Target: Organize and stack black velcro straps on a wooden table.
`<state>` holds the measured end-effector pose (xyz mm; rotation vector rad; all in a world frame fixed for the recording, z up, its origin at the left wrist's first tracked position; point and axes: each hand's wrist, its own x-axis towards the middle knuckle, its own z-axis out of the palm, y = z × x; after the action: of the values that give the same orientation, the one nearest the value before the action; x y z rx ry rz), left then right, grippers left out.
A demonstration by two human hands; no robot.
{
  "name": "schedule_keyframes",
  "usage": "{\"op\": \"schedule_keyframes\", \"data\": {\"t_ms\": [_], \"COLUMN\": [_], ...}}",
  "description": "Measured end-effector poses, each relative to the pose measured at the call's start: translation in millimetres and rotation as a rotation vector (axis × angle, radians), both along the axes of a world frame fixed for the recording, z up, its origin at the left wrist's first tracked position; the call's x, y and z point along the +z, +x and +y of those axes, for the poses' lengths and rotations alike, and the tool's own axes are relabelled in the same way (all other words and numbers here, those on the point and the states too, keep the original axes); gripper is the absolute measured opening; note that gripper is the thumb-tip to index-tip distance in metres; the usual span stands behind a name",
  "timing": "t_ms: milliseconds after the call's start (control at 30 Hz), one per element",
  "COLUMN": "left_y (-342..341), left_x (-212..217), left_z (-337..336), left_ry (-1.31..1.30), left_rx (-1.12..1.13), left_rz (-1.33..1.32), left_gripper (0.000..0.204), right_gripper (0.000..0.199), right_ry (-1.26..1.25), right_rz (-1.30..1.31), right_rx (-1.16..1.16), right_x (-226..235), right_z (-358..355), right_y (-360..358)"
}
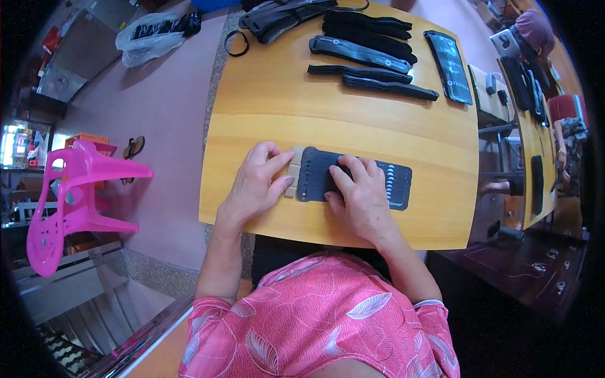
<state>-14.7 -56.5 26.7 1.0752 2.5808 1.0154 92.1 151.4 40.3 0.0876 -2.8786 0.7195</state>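
Observation:
On the near part of the wooden table lies a flat dark grey-blue plastic sleeve with a scalloped left end and pale printed marks toward its right end. A tan block in short sections lies against that left end. My left hand has its fingers bent, with thumb and forefinger pressing the block's left side. Over the middle of the sleeve, my right hand is curled, thumb on the near side and fingers on the far side. A darker patch shows under those fingers; I cannot make out what it is.
Folded black bands and a filled dark packet lie on the far side of the table. More black bands are heaped at the far left. A pink plastic stool stands left. Another person sits at the right-hand table.

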Motion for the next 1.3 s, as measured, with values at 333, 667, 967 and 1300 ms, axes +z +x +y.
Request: {"op": "schedule_keyframes", "data": {"t_ms": [333, 667, 967, 1300], "left_y": [4, 3, 2, 3], "left_x": [-9, -14, -17, -21], "left_z": [-4, -4, -4, -6], "left_ry": [0.034, 0.071, 0.119, 0.14], "left_rx": [-0.005, 0.011, 0.006, 0.009], "left_rz": [0.038, 0.044, 0.106, 0.127], "left_gripper": [0.049, 0.049, 0.049, 0.049], "right_gripper": [0.051, 0.056, 0.046, 0.048], "right_ry": [-0.018, -0.106, -0.084, -0.051], "right_rz": [0.089, 0.011, 0.087, 0.112], "right_rx": [0.042, 0.069, 0.059, 0.051], "right_x": [-12, -11, -14, -15], "right_z": [-28, -23, -24, -27], "right_y": [-21, -24, -23, -20]}}
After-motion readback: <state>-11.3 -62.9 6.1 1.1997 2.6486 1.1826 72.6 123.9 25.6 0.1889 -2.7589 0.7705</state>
